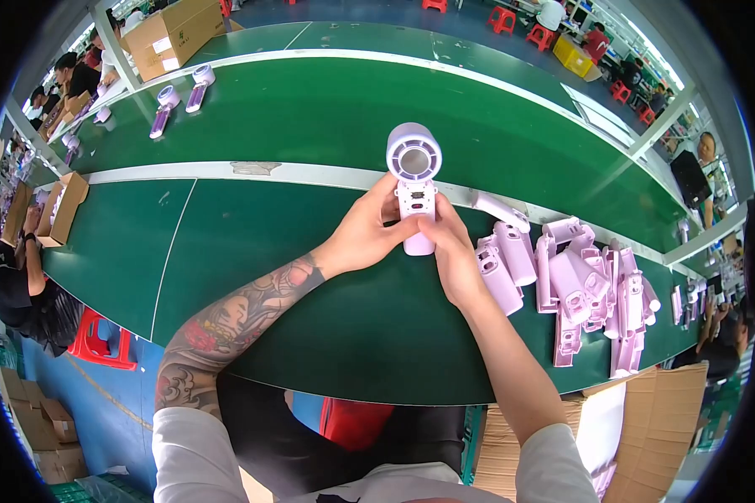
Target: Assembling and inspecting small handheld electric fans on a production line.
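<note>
Both hands are on a pale lilac handheld fan, held upright just above the green bench, close to its far edge where the white strip runs. The left hand has its fingers wrapped around the handle from the left, and the right hand pinches the lower handle, thumb pressing on the open white panel. Looks to me like the step in hand is fitting or checking the handle section, with the round head already on. A heap of lilac handle shells sits just to the right, toward the bench's right end. I'd guess closing it up calls for a matching shell lined up squarely over that open panel.
</note>
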Tool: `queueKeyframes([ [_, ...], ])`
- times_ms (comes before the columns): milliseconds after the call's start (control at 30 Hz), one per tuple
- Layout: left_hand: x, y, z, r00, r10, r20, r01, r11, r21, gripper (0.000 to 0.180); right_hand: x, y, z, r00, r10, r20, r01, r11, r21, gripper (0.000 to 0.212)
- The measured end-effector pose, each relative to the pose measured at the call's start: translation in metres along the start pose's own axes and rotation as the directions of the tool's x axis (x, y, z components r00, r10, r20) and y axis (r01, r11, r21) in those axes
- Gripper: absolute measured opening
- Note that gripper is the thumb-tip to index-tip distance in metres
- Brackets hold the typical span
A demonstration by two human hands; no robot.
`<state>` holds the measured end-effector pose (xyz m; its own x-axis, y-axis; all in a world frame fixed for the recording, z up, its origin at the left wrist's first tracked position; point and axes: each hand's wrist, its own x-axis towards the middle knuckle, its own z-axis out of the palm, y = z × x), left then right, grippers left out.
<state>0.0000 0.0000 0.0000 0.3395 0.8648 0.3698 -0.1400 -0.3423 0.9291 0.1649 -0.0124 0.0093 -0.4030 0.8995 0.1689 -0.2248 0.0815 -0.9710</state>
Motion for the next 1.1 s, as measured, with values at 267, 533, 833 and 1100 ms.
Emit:
queueKeyframes([
  [267, -0.006, 0.011, 0.023, 0.997, 0.040, -0.065, -0.021, 0.962, 0.273, 0.055, -0.004, -0.010, 0.001, 0.993, 0.066, -0.102, -0.053, 0.990, 0.128, 0.043],
  [533, -0.013, 0.022, 0.027, 0.989, 0.096, -0.111, -0.018, 0.830, 0.558, 0.059, -0.010, -0.017, 0.000, 0.982, 0.182, -0.057, -0.161, 0.949, 0.270, 0.046],
  [833, 0.000, 0.005, -0.008, 0.996, -0.084, 0.034, 0.087, 0.991, -0.105, 0.060, -0.005, 0.000, -0.004, 0.994, -0.055, -0.095, 0.046, 0.995, -0.089, 0.051],
  [1100, 0.000, 0.009, -0.003, 0.986, -0.153, 0.064, 0.155, 0.987, -0.039, 0.048, -0.004, 0.004, -0.001, 0.966, -0.250, -0.063, 0.169, 0.799, -0.577, 0.062],
])
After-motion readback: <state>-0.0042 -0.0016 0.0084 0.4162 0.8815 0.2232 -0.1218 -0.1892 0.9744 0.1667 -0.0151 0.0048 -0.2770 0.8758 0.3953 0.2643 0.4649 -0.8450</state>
